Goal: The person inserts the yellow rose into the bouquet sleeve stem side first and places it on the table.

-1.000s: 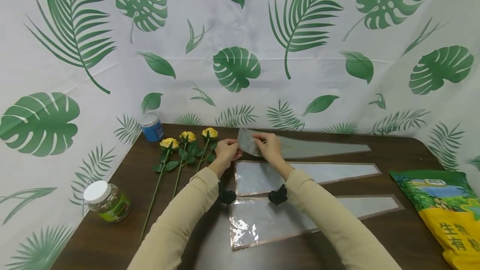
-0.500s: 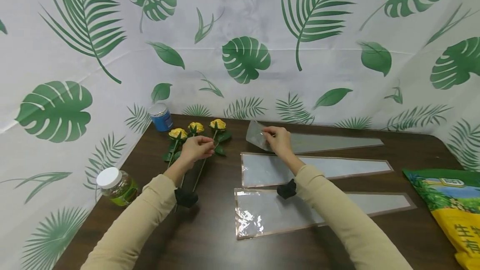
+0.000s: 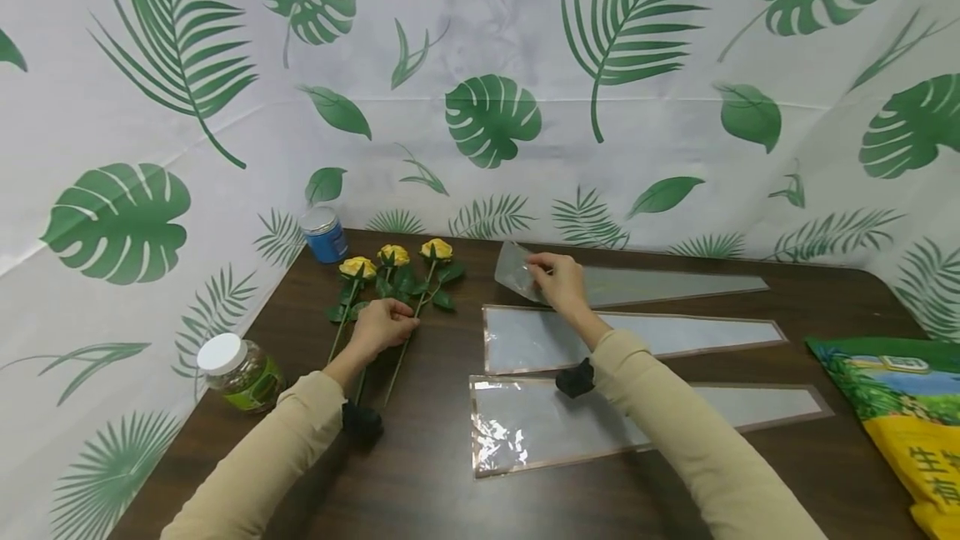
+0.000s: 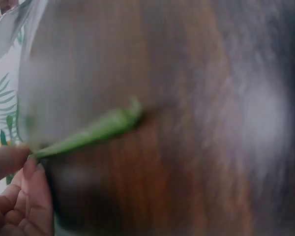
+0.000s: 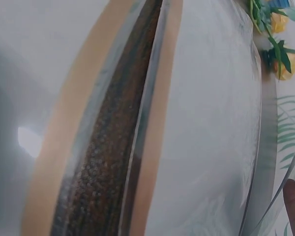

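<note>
Presently, the left hand pinched the rightmost green-stemmed yellow rose over the brown wooden table; it seemed light, stiff, best held mid-length. The right hand pinched a tapered clear-plastic sleeve.

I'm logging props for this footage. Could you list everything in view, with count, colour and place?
Table: 1, dark brown, under the items below
Wrappers: 3, translucent whitish-grey, side by side, narrowing towards the right
Roses: 3, yellow with green leaves, left of the wrappers
Tin: 1, blue with silvery lid, far left, behind the roses
Jar: 1, clear with white lid and green label, near the left edge
Bag: 1, green and yellow, far right
Backdrop: 1, white with green leaf print, behind the table
Wrist pieces: 2, black, one at each wrist
Sleeves: 2, beige, one per arm
Left hand: 1, bare, pinching the rightmost rose's stem
Right hand: 1, bare, holding the farthest wrapper's wide end
</note>
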Demonstrator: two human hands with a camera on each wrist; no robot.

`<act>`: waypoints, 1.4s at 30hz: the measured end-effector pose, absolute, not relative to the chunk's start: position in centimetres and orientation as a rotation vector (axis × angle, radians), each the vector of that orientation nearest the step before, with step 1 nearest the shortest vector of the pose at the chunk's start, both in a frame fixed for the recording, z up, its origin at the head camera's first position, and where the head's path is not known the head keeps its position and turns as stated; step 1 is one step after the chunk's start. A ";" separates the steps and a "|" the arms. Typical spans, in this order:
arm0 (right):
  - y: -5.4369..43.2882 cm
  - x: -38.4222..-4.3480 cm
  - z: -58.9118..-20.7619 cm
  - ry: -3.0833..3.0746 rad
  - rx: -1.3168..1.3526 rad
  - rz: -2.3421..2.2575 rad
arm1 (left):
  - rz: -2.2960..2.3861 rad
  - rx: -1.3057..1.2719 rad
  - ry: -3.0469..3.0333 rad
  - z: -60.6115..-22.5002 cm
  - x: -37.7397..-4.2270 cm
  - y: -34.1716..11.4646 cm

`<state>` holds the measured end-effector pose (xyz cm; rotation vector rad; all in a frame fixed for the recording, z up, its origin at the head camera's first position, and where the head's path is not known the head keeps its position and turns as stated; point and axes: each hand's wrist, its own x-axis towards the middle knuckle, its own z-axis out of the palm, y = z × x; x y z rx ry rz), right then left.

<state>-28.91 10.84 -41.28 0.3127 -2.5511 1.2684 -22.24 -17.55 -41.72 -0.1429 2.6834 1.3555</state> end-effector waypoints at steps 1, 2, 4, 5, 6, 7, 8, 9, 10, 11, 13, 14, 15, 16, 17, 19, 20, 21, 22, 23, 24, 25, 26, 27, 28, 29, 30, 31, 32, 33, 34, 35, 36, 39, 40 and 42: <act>10.8 -28.9 -41.2 -2.553 0.310 1.266 | 1.320 -0.151 2.718 -41.8 -22.2 -17.4; 10.8 -28.9 -41.2 -2.553 0.309 1.263 | 1.287 -0.159 2.746 -41.8 -22.2 -17.3; 10.8 -28.9 -41.1 -2.553 0.314 1.269 | 1.232 -0.168 2.786 -41.8 -22.2 -17.0; 10.7 -28.9 -41.1 -2.553 0.312 1.273 | 1.227 -0.173 2.785 -41.7 -22.2 -16.9; 10.7 -28.9 -41.0 -2.554 0.308 1.278 | 1.231 -0.180 2.773 -41.6 -22.2 -16.8; 10.7 -28.9 -41.0 -2.554 0.302 1.284 | 1.248 -0.187 2.750 -41.6 -22.2 -16.7; 10.8 -29.0 -41.0 -2.556 0.298 1.290 | 1.270 -0.187 2.719 -41.5 -22.3 -16.6; 10.8 -29.0 -41.0 -2.557 0.293 1.290 | 1.300 -0.182 2.680 -41.4 -22.3 -16.5; 10.8 -29.0 -41.0 -2.559 0.286 1.291 | 1.339 -0.185 2.634 -41.3 -22.4 -16.4; 10.8 -29.0 -41.0 -2.561 0.285 1.289 | 1.376 -0.184 2.585 -41.2 -22.5 -16.2; 10.9 -29.0 -40.9 -2.565 0.280 1.291 | 1.436 -0.169 2.493 -41.0 -22.7 -16.0; 10.9 -29.0 -40.9 -2.570 0.276 1.291 | 1.470 -0.161 2.450 -40.8 -22.8 -15.8; 10.9 -29.0 -40.9 -2.572 0.274 1.290 | 1.509 -0.163 2.409 -40.6 -23.0 -15.6; 10.9 -29.0 -41.0 -2.574 0.271 1.291 | 1.556 -0.167 2.370 -40.4 -23.2 -15.4; 10.9 -29.0 -41.0 -2.575 0.268 1.293 | 1.612 -0.173 2.334 -40.1 -23.4 -15.1; 10.9 -29.0 -40.9 -2.578 0.260 1.294 | 1.784 -0.202 2.254 -39.4 -24.0 -14.3; 10.9 -29.0 -40.9 -2.576 0.260 1.296 | 1.892 -0.234 2.212 -39.0 -24.3 -13.8; 10.9 -28.9 -40.9 -2.574 0.263 1.298 | 2.008 -0.265 2.173 -38.6 -24.8 -13.3; 10.9 -28.9 -40.9 -2.570 0.265 1.303 | 2.130 -0.288 2.133 -38.2 -25.2 -12.8; 10.9 -28.9 -40.9 -2.568 0.268 1.308 | 2.252 -0.313 2.100 -37.8 -25.6 -12.3; 10.9 -28.9 -40.9 -2.567 0.271 1.307 | 2.369 -0.335 2.065 -37.4 -26.0 -11.8; 10.9 -28.9 -40.9 -2.563 0.276 1.309 | 2.473 -0.366 2.035 -37.1 -26.4 -11.3; 10.8 -28.9 -41.0 -2.562 0.281 1.309 | 2.570 -0.385 2.007 -36.8 -26.8 -10.9; 10.8 -28.8 -41.0 -2.561 0.285 1.309 | 2.655 -0.395 1.980 -36.5 -27.1 -10.4; 10.8 -28.8 -41.0 -2.560 0.286 1.310 | 2.729 -0.409 1.953 -36.3 -27.4 -10.1; 10.8 -28.8 -41.0 -2.560 0.287 1.307 | 2.788 -0.421 1.931 -36.1 -27.6 -9.7; 10.7 -28.8 -41.0 -2.559 0.290 1.304 | 2.836 -0.431 1.911 -36.0 -27.8 -9.4; 10.7 -28.8 -41.1 -2.558 0.291 1.305 | 2.879 -0.436 1.895 -35.9 -28.0 -9.1; 10.7 -28.8 -41.1 -2.556 0.289 1.306 | 2.914 -0.437 1.888 -36.0 -28.2 -8.9; 10.7 -28.7 -41.1 -2.554 0.289 1.307 | 2.930 -0.441 1.900 -36.1 -28.3 -8.7; 10.7 -28.7 -41.1 -2.551 0.288 1.309 | 2.944 -0.446 1.915 -36.2 -28.4 -8.5; 10.7 -28.6 -41.1 -2.551 0.289 1.310 | 2.953 -0.451 1.930 -36.4 -28.5 -8.4; 10.6 -28.5 -41.0 -2.549 0.292 1.311 | 2.963 -0.455 1.941 -36.7 -28.5 -8.2; 10.6 -28.3 -40.9 -2.551 0.295 1.318 | 2.959 -0.489 1.986 -37.4 -28.6 -7.8; 10.5 -28.3 -40.8 -2.552 0.300 1.316 | 2.958 -0.496 1.997 -37.5 -28.5 -7.6; 10.5 -28.2 -40.6 -2.555 0.306 1.310 | 2.955 -0.496 2.012 -37.8 -28.4 -7.3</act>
